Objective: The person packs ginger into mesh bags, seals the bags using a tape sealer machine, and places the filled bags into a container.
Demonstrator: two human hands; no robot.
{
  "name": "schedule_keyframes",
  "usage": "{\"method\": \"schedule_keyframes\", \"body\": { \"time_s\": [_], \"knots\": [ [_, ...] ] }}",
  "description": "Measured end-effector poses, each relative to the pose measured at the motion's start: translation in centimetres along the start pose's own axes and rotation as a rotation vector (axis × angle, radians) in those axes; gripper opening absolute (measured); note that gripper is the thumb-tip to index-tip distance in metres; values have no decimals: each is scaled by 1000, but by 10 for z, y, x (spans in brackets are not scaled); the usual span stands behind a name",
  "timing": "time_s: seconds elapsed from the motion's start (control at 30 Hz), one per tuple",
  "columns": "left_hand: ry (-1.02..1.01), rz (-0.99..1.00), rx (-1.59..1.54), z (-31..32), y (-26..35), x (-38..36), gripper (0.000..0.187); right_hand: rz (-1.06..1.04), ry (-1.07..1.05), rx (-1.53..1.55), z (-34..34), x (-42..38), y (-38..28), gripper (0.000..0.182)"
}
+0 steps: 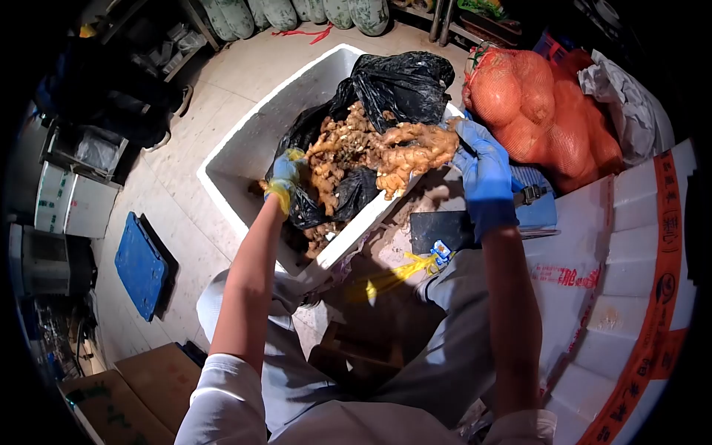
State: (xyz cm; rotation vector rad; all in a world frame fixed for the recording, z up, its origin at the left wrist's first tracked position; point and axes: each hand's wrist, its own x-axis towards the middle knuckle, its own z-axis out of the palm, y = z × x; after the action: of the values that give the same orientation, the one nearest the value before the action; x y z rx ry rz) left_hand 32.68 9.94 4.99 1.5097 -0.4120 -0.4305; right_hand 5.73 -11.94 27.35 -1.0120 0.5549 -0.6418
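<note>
A large knobbly ginger root (415, 152) is in my right hand (483, 167), which wears a blue glove and closes round its right end. A slim dark object (466, 142) shows against that glove by the thumb; I cannot tell what it is. My left hand (286, 176), in a pale blue glove with a yellow band at the wrist, is closed at the edge of a black plastic bag (400, 78). Against its fingers lies a heap of ginger (331, 152) inside the bag. Bag and ginger sit in a white foam box (241, 144) between my hands and beyond my knees.
To the right stands a red mesh sack (519, 111) of large round produce. White foam boxes (578, 297) with red tape are near my right arm. A blue lid (141, 265) lies on the floor at left, above a cardboard box (141, 393). Yellow plastic (397, 276) lies between my legs.
</note>
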Motion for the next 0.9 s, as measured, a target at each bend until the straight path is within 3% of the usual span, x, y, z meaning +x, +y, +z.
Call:
{"method": "schedule_keyframes", "body": {
  "time_s": [0.03, 0.1, 0.13, 0.17, 0.27, 0.3, 0.37, 0.43, 0.47, 0.6, 0.63, 0.7, 0.73, 0.77, 0.8, 0.87, 0.9],
  "knots": [
    [-13, -84, -331, -11, -48, 18, 8, -17, 15, -31, -2, 2, 0, 26],
    [-137, -15, 51, -6, -56, 8, 10, -19, 32, -48, 1, -2, -3, 28],
    [-228, -186, -460, -4, -58, 9, 12, -40, 9, -62, 1, -3, -3, 29],
    [-109, -42, 31, 1, -63, 2, 14, -64, -15, -75, -1, -3, -2, 29],
    [-95, 26, 35, -2, -56, 9, 15, -46, -14, -110, -6, 4, 5, 26],
    [-70, 93, 105, 1, -32, 5, 12, -48, -21, -144, -6, 4, 7, 24],
    [12, -85, 22, -10, 30, 1, 7, -63, 26, -144, 3, 6, 16, 21],
    [28, 121, 114, -19, 78, -5, 8, -104, 94, -59, 12, 20, 33, 17],
    [44, -24, 76, -25, 112, -17, 7, -144, 111, -31, 20, 24, 42, 16],
    [185, -18, 93, -36, 194, -78, 17, -192, 106, 8, 54, 55, 99, 9],
    [191, 10, 28, -33, 208, -95, 13, -208, 86, -19, 63, 62, 116, 8],
    [229, -31, 67, -37, 224, -119, 15, -232, -72, -241, 66, 90, 165, 12],
    [254, -8, 35, -32, 233, -129, 14, -268, 7, -393, 78, 92, 184, 15],
    [278, 1, 4, -24, 238, -139, 12, -202, -52, -445, 77, 99, 211, 14],
    [231, -25, -105, -22, 238, -141, 15, -213, -73, -648, 71, 107, 240, 16],
    [177, -28, 33, -20, 240, -144, 23, -141, -153, -1154, 66, 134, 310, 19],
    [160, -34, 79, -19, 239, -143, 26, -98, -357, -1257, 42, 183, 381, 30]
  ]
}}
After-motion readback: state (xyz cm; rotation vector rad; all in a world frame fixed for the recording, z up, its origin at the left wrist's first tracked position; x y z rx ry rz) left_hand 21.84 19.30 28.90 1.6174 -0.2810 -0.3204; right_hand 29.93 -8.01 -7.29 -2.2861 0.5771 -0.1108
